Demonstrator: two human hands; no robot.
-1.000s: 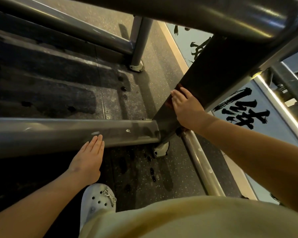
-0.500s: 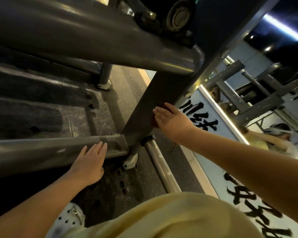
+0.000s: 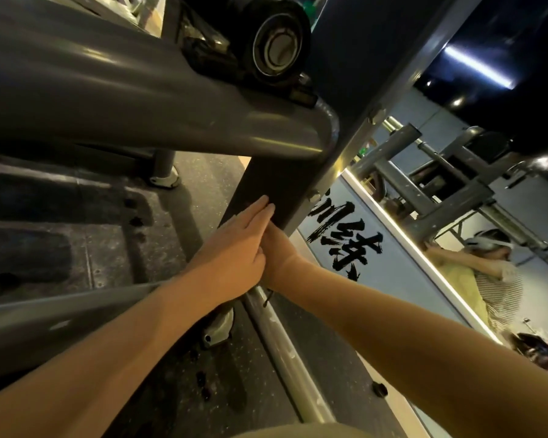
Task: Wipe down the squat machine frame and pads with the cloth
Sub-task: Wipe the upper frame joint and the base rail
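Observation:
The squat machine frame fills the view: a dark upright post (image 3: 266, 181), a thick grey tube (image 3: 124, 99) crossing above and a lower grey tube (image 3: 45, 320) at the left. My left hand (image 3: 234, 251) lies on the post's lower part with straight fingers, overlapping my right hand (image 3: 279, 257). Only the back and wrist of my right hand show; its fingers are hidden under the left hand. No cloth is visible.
A black roller wheel (image 3: 276, 42) sits at the top beside the post. A thin silver floor bar (image 3: 285, 352) runs toward me on the dark rubber floor. At the right, a wall panel with black brush lettering (image 3: 345, 241), other machines and a person (image 3: 487, 273).
My left hand left the lower grey tube and moved up and right onto the post, over my right hand. The view has tilted upward.

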